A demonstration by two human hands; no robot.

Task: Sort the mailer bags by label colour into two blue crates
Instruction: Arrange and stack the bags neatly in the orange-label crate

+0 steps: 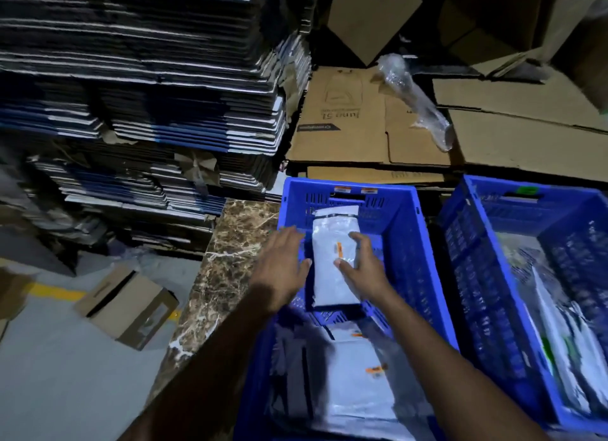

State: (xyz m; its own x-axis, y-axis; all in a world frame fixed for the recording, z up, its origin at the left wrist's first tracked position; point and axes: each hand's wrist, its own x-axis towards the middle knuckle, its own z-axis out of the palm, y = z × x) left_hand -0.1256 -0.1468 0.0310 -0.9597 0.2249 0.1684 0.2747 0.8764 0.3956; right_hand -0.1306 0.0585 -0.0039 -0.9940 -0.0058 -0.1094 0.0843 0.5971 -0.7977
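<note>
My right hand [360, 266] grips the white mailer bag [334, 259] along its right edge, thumb on its face; my left hand [283, 269] hovers flat by its left edge, holding nothing. The bag's long axis points away from me, inside the left crate [418, 243], orange label [339, 248] up. The right crate [467, 243] stands just beside.

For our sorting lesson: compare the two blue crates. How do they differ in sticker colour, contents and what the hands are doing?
The left crate has orange stickers on its far rim; the right crate has a green one. The mailer bag held in the left crate has an orange label; the right crate's bags show green. Both hands, left hand and right hand, work in the left crate, none in the right. Both are blue, slotted plastic.
</note>
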